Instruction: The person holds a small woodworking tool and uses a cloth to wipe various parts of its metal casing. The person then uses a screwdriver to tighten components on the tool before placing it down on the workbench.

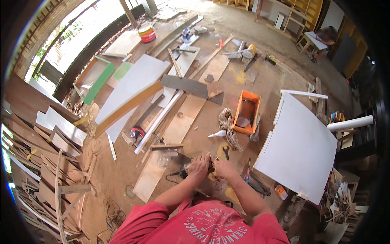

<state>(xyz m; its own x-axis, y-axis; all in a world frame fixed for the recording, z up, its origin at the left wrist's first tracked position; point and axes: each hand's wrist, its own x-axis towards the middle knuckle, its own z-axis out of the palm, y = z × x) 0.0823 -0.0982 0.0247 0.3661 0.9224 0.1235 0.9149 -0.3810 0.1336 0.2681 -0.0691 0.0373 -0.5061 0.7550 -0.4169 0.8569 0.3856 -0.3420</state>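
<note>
Close to my body, my left hand and my right hand meet at a small dark object. Fingers of both hands are closed around it, and they hide most of it, so its kind is unclear. A dark, rounded power tool body with a cord shows just left of my left hand. An open-end wrench lies beyond my right hand. Farther out are a white squeeze bottle and a bundle of pale cloth or rope.
An orange bin stands ahead on the right, beside a large white panel. Boards, a handsaw and a red tape measure lie ahead on the left. Screwdrivers are near my right forearm. Another person is far right.
</note>
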